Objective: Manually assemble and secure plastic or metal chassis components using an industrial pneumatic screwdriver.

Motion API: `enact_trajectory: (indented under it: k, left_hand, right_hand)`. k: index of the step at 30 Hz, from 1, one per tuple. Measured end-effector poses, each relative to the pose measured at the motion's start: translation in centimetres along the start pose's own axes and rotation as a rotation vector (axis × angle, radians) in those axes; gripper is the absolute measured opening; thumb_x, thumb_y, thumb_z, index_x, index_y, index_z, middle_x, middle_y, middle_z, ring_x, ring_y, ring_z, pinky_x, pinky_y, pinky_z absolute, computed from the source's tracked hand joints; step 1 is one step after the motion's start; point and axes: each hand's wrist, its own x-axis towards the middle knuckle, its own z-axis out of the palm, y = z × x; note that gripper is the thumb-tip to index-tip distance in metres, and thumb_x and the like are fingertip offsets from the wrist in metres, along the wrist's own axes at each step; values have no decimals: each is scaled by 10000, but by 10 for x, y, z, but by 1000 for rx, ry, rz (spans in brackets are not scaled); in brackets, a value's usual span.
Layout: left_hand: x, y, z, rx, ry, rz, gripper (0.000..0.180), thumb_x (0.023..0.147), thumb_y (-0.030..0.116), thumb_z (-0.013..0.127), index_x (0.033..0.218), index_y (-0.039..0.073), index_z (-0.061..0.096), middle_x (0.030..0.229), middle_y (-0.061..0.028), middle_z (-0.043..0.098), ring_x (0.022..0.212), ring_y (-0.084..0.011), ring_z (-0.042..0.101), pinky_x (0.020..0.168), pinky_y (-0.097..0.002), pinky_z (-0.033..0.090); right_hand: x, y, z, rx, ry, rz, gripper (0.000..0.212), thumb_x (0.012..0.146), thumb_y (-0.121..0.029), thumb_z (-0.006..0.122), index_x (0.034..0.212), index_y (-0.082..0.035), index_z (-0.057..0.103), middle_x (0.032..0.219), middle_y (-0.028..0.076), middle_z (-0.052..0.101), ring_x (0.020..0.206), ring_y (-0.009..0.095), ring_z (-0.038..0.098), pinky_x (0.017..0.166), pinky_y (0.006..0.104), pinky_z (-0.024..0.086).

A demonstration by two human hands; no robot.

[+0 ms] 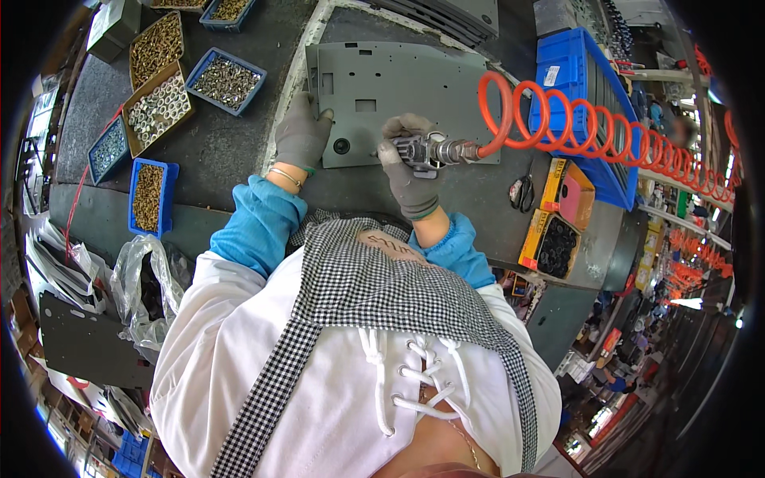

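Observation:
A dark grey-green sheet-metal panel (406,88) with cut-outs and small holes lies flat on the workbench in front of me. My left hand (304,134), in a grey glove, holds the panel's left edge, thumb over the top. A round black piece (341,146) sits on the panel close to that hand. My right hand (410,179), also gloved, is closed around a silver-grey air tool (418,151) above the panel's near edge. The tool's tip is near the right thumb; whether it touches anything I cannot tell. A red coiled air hose (550,119) runs from the tool to the right.
Several trays at the left hold fasteners, among them a blue bin (154,197) and a carton of white-looking nuts (158,109). On the right are scissors (522,191), a carton of black parts (555,245) and a large blue crate (562,56). Stacked panels (454,16) lie beyond.

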Motion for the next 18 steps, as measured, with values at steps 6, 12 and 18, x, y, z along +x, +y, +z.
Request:
enact_trajectory:
  k: [6, 12, 18]
  left_hand:
    - [-5, -7, 6, -22, 40, 7, 434, 853, 345, 711, 1189, 110, 567, 1109, -169, 686, 1034, -385, 657, 853, -465, 515]
    - [-7, -2, 2, 79, 52, 143, 326, 877, 329, 666, 1116, 121, 591, 992, -150, 681, 938, -381, 655, 788, -484, 511]
    - [-11, 0, -5, 158, 7, 116, 317, 890, 344, 622, 1130, 137, 620, 969, -148, 697, 932, -373, 661, 787, -492, 510]
  right_hand:
    - [-2, 8, -1, -52, 6, -27, 473, 807, -31, 767, 1226, -37, 549, 1082, 76, 645, 960, 144, 636, 846, 288, 532]
    - [3, -18, -11, 0, -30, -66, 502, 795, 5, 757, 1246, -45, 540, 1105, 75, 645, 983, 142, 634, 841, 289, 541]
    - [63, -75, -89, 16, 232, 96, 364, 816, 8, 692, 1166, -29, 600, 945, 65, 639, 708, 120, 613, 593, 275, 512]
